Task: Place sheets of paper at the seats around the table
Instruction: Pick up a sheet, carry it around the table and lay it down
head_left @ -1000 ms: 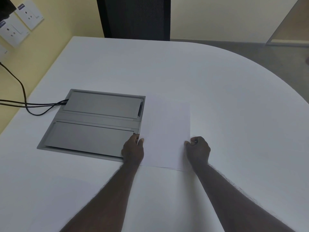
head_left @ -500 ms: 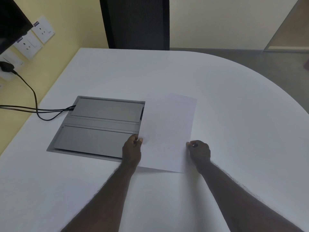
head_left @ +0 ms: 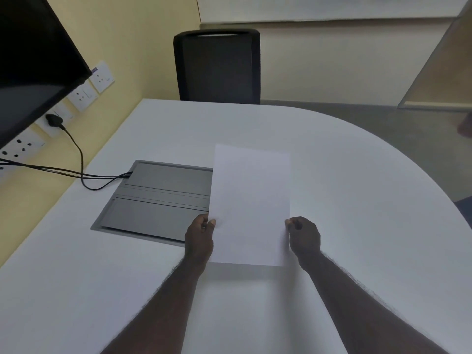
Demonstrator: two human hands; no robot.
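While both hands pinch its side edges, a plain white rectangular sheet of paper (head_left: 250, 205) hangs lifted above the white rounded table (head_left: 357, 200), throwing a soft shadow on the surface just below its near edge. The left hand (head_left: 199, 238) grips the sheet's left edge near the bottom corner, thumb on top and the other fingers (head_left: 212, 222) curled beneath. The right hand (head_left: 305, 235) does the same on the right edge, its fingers closed on the paper. The sheet sits near the middle of the view, long side running toward 12 o'clock, and its left margin covers the right end of a grey metal cable box (head_left: 158, 200) set flush into the table at about 9 o'clock from the paper. Black cables (head_left: 76, 172) run out of that box toward 9 o'clock, to white wall sockets (head_left: 84, 94) on the yellow wall. A black flat screen (head_left: 33, 70) fills the corner at 10 o'clock. At 12 o'clock, beyond the far edge of the table, stands a black mesh-backed office chair (head_left: 217, 67), pushed close against the table.
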